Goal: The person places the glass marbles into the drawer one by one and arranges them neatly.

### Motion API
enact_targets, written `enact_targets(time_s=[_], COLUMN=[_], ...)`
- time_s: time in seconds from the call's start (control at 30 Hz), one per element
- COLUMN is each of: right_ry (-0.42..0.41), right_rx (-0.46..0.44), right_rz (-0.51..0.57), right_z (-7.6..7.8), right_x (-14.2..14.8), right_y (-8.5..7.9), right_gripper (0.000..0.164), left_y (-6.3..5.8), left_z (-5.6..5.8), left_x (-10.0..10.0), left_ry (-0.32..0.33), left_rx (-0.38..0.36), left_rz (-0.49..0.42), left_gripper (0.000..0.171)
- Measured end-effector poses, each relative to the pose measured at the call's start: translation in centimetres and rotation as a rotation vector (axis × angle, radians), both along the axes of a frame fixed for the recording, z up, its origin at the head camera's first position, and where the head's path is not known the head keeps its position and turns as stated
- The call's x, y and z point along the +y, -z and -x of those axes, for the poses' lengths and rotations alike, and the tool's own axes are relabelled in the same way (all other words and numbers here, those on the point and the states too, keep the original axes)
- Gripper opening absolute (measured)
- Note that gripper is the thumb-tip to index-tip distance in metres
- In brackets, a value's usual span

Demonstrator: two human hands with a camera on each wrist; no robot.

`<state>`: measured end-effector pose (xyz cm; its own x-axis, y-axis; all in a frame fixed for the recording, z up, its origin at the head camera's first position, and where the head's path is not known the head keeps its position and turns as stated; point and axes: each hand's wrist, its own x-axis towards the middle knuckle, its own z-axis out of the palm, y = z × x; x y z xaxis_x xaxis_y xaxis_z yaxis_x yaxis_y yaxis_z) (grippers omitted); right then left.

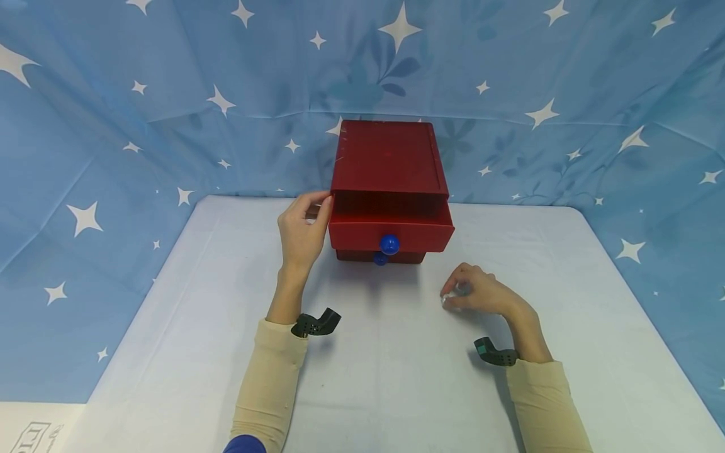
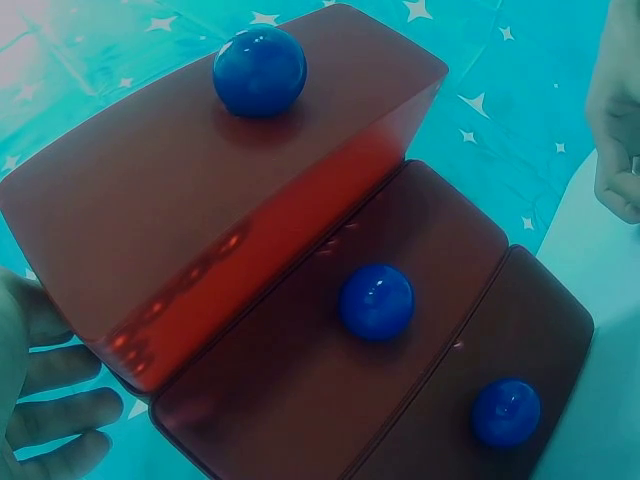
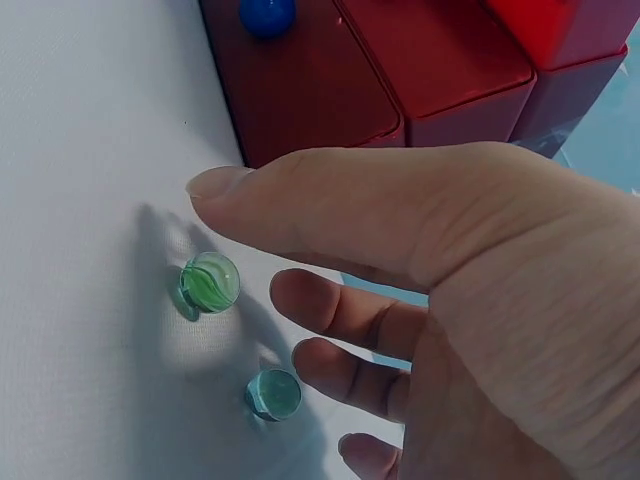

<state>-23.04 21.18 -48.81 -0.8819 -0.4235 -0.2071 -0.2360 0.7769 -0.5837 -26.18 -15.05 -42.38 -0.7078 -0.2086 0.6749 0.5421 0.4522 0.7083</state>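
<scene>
A red drawer cabinet (image 1: 387,157) with blue round knobs stands at the back of the table, its top drawer (image 1: 362,238) pulled out. My left hand (image 1: 303,233) touches the cabinet's left side near the top front edge, fingers extended along it in the left wrist view. My right hand (image 1: 481,292) is low over the table, to the right in front of the cabinet. Below its thumb, in the right wrist view, lies a green-swirled glass marble (image 3: 210,282). A clear bluish marble (image 3: 274,394) lies close to the other fingertips. Gaps show between the fingers and both marbles.
A white cloth covers the table (image 1: 362,390). Behind it hangs a blue curtain (image 1: 226,145) with white stars. The lower drawers (image 2: 380,390) are closed, each with a blue knob. Printed white material (image 1: 39,428) shows at the lower left corner.
</scene>
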Motion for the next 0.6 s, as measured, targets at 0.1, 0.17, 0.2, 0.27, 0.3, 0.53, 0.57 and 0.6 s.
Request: enact_targets(time_s=[0.1, 0.17, 0.2, 0.27, 0.3, 0.53, 0.57, 0.6], right_ry=[-0.005, -0.011, -0.014, -0.017, -0.018, -0.015, -0.013, -0.013], right_rx=[0.003, 0.009, 0.014, 0.020, 0.022, -0.001, -0.004, -0.004], right_rz=[-0.003, -0.005, -0.005, -0.005, -0.005, 0.010, 0.012, 0.012], right_z=[0.03, 0.04, 0.05, 0.04, 0.05, 0.14, 0.15, 0.15], right_x=[0.01, -0.01, -0.01, -0.03, -0.03, -0.04, -0.03, -0.03], right_y=[0.04, 0.02, 0.01, 0.00, 0.00, 0.07, 0.07, 0.05], right_gripper=[0.011, 0.011, 0.011, 0.011, 0.011, 0.013, 0.013, 0.013], left_y=[0.02, 0.00, 0.02, 0.07, 0.08, 0.07, 0.06, 0.05], left_z=[0.04, 0.03, 0.06, 0.12, 0.13, 0.13, 0.12, 0.11], left_x=[-0.02, -0.05, -0.06, -0.08, -0.08, -0.08, -0.08, -0.09], left_ry=[-0.001, 0.000, 0.000, 0.002, 0.003, 0.010, 0.011, 0.011], left_rx=[0.001, -0.001, -0.002, -0.005, -0.006, 0.002, 0.003, 0.003], left_rz=[0.004, 0.005, 0.004, 0.001, -0.001, -0.010, -0.011, -0.011], left_gripper=[0.020, 0.020, 0.020, 0.020, 0.019, 0.020, 0.020, 0.020])
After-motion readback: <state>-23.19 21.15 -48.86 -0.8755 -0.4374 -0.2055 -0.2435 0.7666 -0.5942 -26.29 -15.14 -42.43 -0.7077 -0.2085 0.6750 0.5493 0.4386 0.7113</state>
